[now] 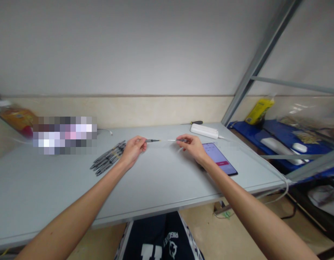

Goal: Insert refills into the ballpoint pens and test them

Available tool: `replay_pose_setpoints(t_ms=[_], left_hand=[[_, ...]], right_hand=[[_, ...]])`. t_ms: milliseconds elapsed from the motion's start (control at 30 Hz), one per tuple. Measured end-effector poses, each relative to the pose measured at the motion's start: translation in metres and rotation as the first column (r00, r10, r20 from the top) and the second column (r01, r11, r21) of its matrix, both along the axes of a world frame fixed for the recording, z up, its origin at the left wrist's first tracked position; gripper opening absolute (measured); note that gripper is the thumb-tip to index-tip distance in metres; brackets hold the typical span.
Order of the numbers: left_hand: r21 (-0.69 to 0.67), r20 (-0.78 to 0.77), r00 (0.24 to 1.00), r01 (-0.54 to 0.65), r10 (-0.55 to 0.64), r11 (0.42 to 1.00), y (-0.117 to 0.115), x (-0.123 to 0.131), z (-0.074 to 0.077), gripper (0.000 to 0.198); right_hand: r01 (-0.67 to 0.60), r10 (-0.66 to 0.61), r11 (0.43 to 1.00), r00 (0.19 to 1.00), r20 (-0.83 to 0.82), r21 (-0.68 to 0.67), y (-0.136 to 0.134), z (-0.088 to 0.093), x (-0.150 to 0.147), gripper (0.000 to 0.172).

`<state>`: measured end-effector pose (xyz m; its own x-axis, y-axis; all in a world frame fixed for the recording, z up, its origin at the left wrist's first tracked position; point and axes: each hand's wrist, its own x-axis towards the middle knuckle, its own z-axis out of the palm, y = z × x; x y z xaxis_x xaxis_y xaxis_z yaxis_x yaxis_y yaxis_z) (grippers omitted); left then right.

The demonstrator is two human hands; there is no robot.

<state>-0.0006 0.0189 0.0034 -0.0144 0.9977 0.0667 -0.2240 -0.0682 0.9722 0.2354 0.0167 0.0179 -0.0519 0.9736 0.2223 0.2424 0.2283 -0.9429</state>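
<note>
Near the middle of the grey table point(156, 187), my left hand point(133, 150) pinches a dark pen part point(153, 140) whose narrow tip points right. Facing it, my right hand point(191, 146) is closed on another slim pen piece point(171, 140), with a thin pale end pointing left. A small gap seems to separate the two pieces; the exact parts are too small to tell. Just left of my left hand lies a bunch of several dark pens point(107, 159). A phone point(219, 160) with a lit screen lies partly under my right wrist.
A white power strip point(204, 130) with a cable and a screwdriver point(196, 122) lie near the wall. An orange bottle point(19, 117) stands at the far left. Metal frame bars point(253, 72) and a blue surface point(242, 135) holding a yellow packet point(260, 110) are at the right.
</note>
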Motion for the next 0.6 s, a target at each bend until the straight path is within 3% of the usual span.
replay_pose_setpoints(t_ms=[600], left_hand=[[0.0, -0.032, 0.995, 0.094, -0.094, 0.996, -0.005, 0.008, -0.005, 0.022]], right_hand=[[-0.057, 0.056, 0.998, 0.998, 0.029, 0.024, -0.003, -0.002, -0.022, 0.025]])
